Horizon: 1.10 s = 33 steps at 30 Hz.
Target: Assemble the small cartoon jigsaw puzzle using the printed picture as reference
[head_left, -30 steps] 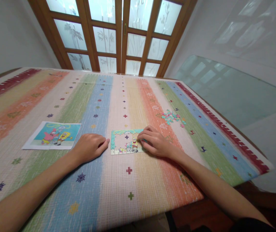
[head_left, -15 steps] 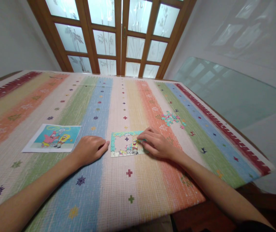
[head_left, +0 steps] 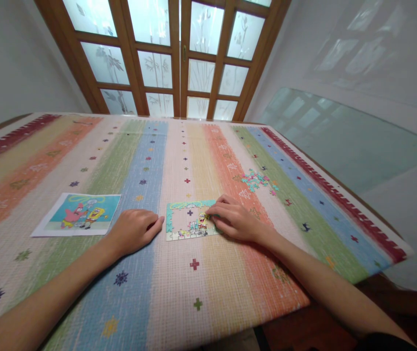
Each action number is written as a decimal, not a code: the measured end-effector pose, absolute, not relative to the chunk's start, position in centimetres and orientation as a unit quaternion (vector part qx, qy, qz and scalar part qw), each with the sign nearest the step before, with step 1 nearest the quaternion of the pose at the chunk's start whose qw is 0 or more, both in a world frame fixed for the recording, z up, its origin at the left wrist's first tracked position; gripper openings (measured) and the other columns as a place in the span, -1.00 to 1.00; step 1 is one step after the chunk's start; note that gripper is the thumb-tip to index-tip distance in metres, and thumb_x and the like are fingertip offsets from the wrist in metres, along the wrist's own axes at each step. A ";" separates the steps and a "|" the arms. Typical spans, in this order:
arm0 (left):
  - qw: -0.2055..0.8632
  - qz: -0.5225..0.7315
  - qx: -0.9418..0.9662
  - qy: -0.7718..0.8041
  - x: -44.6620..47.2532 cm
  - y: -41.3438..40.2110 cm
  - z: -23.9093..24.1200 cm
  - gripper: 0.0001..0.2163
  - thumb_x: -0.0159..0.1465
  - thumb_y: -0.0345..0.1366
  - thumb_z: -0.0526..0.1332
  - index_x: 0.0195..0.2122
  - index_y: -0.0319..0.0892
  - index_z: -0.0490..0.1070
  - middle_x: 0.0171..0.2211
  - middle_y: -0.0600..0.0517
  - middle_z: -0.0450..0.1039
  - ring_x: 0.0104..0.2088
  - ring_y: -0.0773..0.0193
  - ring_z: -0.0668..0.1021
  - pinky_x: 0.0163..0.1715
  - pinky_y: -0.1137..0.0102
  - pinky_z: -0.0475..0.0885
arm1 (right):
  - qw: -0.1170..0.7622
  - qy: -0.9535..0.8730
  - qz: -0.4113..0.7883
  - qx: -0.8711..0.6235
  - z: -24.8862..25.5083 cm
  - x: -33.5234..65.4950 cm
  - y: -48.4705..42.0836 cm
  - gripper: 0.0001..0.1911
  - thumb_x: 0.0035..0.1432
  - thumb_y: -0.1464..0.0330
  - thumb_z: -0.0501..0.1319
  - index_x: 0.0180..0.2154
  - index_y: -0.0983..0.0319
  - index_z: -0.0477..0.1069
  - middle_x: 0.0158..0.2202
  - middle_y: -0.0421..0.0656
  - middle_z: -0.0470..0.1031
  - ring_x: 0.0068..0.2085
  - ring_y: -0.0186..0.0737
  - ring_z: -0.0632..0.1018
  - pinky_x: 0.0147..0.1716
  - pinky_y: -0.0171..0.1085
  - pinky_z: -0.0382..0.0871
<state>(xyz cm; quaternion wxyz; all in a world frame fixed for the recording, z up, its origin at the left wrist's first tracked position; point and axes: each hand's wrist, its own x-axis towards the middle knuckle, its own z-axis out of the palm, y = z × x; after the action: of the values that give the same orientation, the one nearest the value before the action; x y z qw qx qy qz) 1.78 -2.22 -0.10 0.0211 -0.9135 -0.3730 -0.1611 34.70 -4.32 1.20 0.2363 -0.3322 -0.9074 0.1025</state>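
Observation:
A partly assembled jigsaw puzzle [head_left: 169, 226] lies flat on the cloth, its frame joined around an open middle where the cloth shows. A yellow cartoon figure fills part of its right side. My right hand [head_left: 232, 218] rests over the puzzle's right edge, fingers bent together with the tips on a puzzle piece beside the yellow figure; the hand hides most of that piece. Just left of the puzzle, my left hand [head_left: 135, 229] lies on the cloth in a loose fist, thumb close to the puzzle's left edge. Nothing shows in it.
Loose puzzle pieces [head_left: 255, 180] lie in a pile beyond my right hand. A printed reference picture [head_left: 80, 214] of the cartoon figures lies left of my left hand. A striped tablecloth [head_left: 179, 302] covers the table, whose near edge drops off at lower right.
The view has tilted slightly, so everything sits a little lower and further left. Both hands keep nearly the same place and shape by the puzzle.

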 end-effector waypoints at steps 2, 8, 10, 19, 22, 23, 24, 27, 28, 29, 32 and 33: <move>0.023 -0.160 -0.914 -0.373 1.8 -2.2 -0.1 -0.48 0.47 -0.16 -0.06 -0.63 -0.17 0.33 -0.66 0.01 0.39 -0.61 0.29 0.38 -0.49 0.33 0.07 | 0.237 -0.907 0.105 -0.333 1.2 34.7 -4.3 -0.78 0.32 0.46 0.10 -0.08 0.20 0.48 -0.25 -0.08 0.56 -0.17 -0.10 0.43 -0.14 -0.14 0.37; 0.024 -0.160 -0.915 -0.369 1.9 -2.2 0.0 -0.48 0.48 -0.16 -0.07 -0.62 -0.17 0.33 -0.65 0.01 0.40 -0.61 0.29 0.39 -0.49 0.33 0.08 | 0.247 -0.899 0.129 -0.338 1.2 34.7 -4.3 -0.77 0.35 0.43 0.10 -0.04 0.19 0.47 -0.23 -0.07 0.57 -0.15 -0.09 0.47 -0.11 -0.09 0.40; 0.023 -0.160 -0.915 -0.371 1.8 -2.2 -0.1 -0.48 0.48 -0.16 -0.07 -0.62 -0.17 0.33 -0.65 0.01 0.40 -0.61 0.29 0.39 -0.49 0.33 0.08 | 0.259 -0.893 0.140 -0.339 1.3 34.7 -4.2 -0.78 0.36 0.41 0.10 -0.04 0.18 0.46 -0.21 -0.07 0.58 -0.15 -0.09 0.49 -0.10 -0.09 0.41; 0.014 -0.146 -0.913 -0.380 1.8 -2.2 0.0 -0.49 0.47 -0.15 -0.08 -0.62 -0.16 0.32 -0.65 0.01 0.38 -0.59 0.27 0.39 -0.49 0.32 0.11 | 0.269 -0.825 0.036 -0.495 2.1 39.5 -1.3 -0.82 0.30 0.32 0.16 -0.14 0.15 0.51 -0.14 -0.03 0.61 -0.10 0.03 0.54 0.01 0.06 0.36; 0.013 -0.145 -0.913 -0.381 1.9 -2.2 0.1 -0.49 0.47 -0.15 -0.08 -0.61 -0.16 0.34 -0.64 0.01 0.39 -0.59 0.27 0.39 -0.49 0.33 0.12 | 0.232 -0.765 -0.045 -0.598 2.1 43.5 0.1 -0.82 0.20 0.30 0.20 -0.23 0.21 0.53 -0.17 0.06 0.57 -0.09 0.15 0.52 -0.01 0.10 0.34; 0.014 -0.146 -0.913 -0.381 1.9 -2.2 0.1 -0.49 0.47 -0.15 -0.08 -0.61 -0.16 0.34 -0.64 0.01 0.39 -0.59 0.27 0.39 -0.49 0.33 0.12 | 0.210 -0.744 -0.062 -0.632 2.1 44.8 0.3 -0.81 0.17 0.30 0.20 -0.25 0.23 0.54 -0.18 0.10 0.56 -0.10 0.18 0.51 -0.03 0.10 0.35; 0.015 -0.146 -0.912 -0.382 1.9 -2.3 0.1 -0.49 0.47 -0.15 -0.08 -0.61 -0.16 0.34 -0.64 0.00 0.40 -0.59 0.26 0.40 -0.49 0.33 0.13 | 0.187 -0.721 -0.076 -0.663 2.1 46.1 0.5 -0.80 0.16 0.30 0.19 -0.26 0.24 0.55 -0.18 0.13 0.55 -0.10 0.21 0.51 -0.03 0.11 0.34; 0.014 -0.145 -0.912 -0.384 1.9 -2.3 0.1 -0.50 0.46 -0.15 -0.07 -0.61 -0.16 0.35 -0.63 0.00 0.41 -0.59 0.27 0.40 -0.50 0.33 0.12 | 0.132 -0.665 -0.091 -0.729 2.1 48.9 0.8 -0.76 0.15 0.27 0.20 -0.26 0.26 0.56 -0.18 0.18 0.56 -0.07 0.27 0.51 -0.02 0.12 0.33; 0.012 -0.143 -0.912 -0.385 1.9 -2.3 0.1 -0.50 0.46 -0.16 -0.06 -0.61 -0.16 0.35 -0.63 0.00 0.41 -0.59 0.27 0.40 -0.50 0.34 0.12 | 0.118 -0.654 -0.086 -0.742 2.2 49.5 0.9 -0.76 0.15 0.26 0.20 -0.26 0.26 0.56 -0.19 0.18 0.56 -0.07 0.27 0.52 -0.01 0.12 0.32; 0.010 -0.141 -0.912 -0.386 1.9 -2.3 0.2 -0.50 0.46 -0.16 -0.06 -0.61 -0.16 0.35 -0.63 0.00 0.41 -0.59 0.27 0.39 -0.50 0.34 0.12 | 0.108 -0.647 -0.078 -0.751 2.2 50.0 0.9 -0.75 0.15 0.25 0.21 -0.26 0.26 0.57 -0.20 0.17 0.57 -0.07 0.27 0.53 0.00 0.11 0.32; 0.002 -0.140 -0.910 -0.391 1.9 -2.3 0.2 -0.51 0.46 -0.15 -0.05 -0.61 -0.16 0.34 -0.63 0.00 0.40 -0.59 0.27 0.38 -0.50 0.35 0.12 | 0.087 -0.637 -0.059 -0.764 2.2 50.5 1.1 -0.74 0.15 0.23 0.23 -0.28 0.26 0.60 -0.25 0.13 0.60 -0.07 0.23 0.56 0.00 0.06 0.33; -0.001 -0.140 -0.909 -0.392 1.9 -2.3 0.2 -0.51 0.46 -0.15 -0.05 -0.61 -0.16 0.34 -0.63 0.00 0.39 -0.59 0.27 0.38 -0.50 0.35 0.12 | 0.084 -0.637 -0.054 -0.765 2.2 50.5 1.2 -0.74 0.14 0.23 0.23 -0.28 0.26 0.61 -0.27 0.12 0.60 -0.07 0.22 0.57 0.00 0.04 0.33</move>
<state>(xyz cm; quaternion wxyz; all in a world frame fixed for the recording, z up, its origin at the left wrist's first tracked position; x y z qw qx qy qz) 1.91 -2.29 0.24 -0.0010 -0.9093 -0.3921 -0.1395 50.48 1.20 2.21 0.0835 -0.7646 -0.6367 -0.0545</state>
